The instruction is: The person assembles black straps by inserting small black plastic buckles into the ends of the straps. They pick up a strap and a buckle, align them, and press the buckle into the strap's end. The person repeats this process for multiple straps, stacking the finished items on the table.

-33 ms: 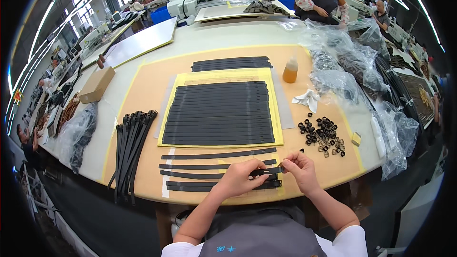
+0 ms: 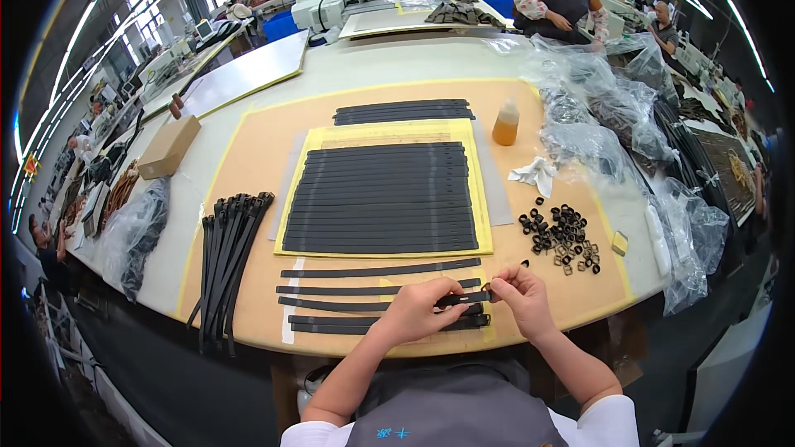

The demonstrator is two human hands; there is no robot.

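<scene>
Near the front edge of the table my left hand [image 2: 418, 308] is closed on a black strap [image 2: 469, 299], thumb below and fingers above. A short slot shows in the strap between my hands. My right hand [image 2: 522, 298] pinches the strap's right end, where a small dark piece, perhaps a buckle, is mostly hidden by the fingers. Several loose black straps [image 2: 331, 305] lie side by side beneath and left of my hands. Small black loops [image 2: 556, 228] and metal buckles [image 2: 584, 252] form a pile beyond my right hand.
A yellow-edged board [image 2: 484, 236] bears rows of straps. A strap bundle [image 2: 228, 257] lies left; more straps [image 2: 402, 111] lie behind. An amber-filled bottle [image 2: 505, 122], white cloth [image 2: 534, 174] and plastic wrap [image 2: 600, 145] are right. A carton [image 2: 169, 147] stands left. A co-worker [image 2: 563, 0] stands across the table.
</scene>
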